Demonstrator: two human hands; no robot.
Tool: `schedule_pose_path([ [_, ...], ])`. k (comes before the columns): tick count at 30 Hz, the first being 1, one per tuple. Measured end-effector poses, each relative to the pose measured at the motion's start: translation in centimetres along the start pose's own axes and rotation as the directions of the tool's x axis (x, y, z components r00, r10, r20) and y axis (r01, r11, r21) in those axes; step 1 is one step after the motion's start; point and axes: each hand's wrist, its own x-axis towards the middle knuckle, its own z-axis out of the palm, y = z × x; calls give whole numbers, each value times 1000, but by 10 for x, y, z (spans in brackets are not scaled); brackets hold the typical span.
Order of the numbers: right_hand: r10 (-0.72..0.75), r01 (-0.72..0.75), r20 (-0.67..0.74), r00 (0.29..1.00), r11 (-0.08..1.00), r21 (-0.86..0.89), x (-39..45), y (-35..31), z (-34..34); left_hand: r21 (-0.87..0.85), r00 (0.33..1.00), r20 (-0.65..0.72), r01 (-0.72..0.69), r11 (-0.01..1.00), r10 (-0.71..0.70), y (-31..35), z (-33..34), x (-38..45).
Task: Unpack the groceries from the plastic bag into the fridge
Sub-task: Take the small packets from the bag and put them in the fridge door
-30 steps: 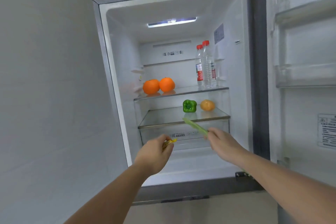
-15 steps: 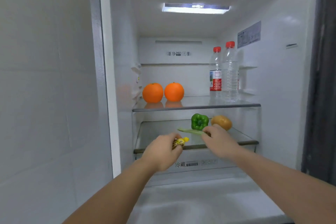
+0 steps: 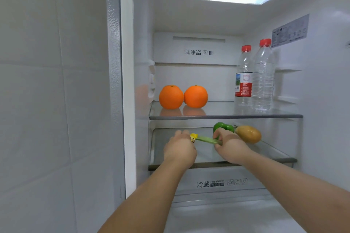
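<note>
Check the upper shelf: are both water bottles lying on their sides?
No, both water bottles stand upright on the upper shelf, red caps up, right of the two oranges.

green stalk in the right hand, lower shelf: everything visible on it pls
The green stalk is a long, thin, pale green strip with a smooth, slightly glossy look, possibly a vegetable stem; what it is exactly cannot be told. It lies nearly level, just above the lower glass shelf, in front of the green bell pepper. The right hand grips its right end, hiding that part. Its left end meets the small yellow item held by the left hand; whether they touch is unclear.
</note>
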Motion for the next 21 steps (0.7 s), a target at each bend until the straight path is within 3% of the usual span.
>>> schedule_pose_path([
  [7,57,-57,14,998,998,35,12,3,7,47,999,10,30,998,-30,5,11,6],
  [21,89,-86,28,996,993,-85,17,-5,17,1,1000,2,-5,1000,5,3,13,2],
])
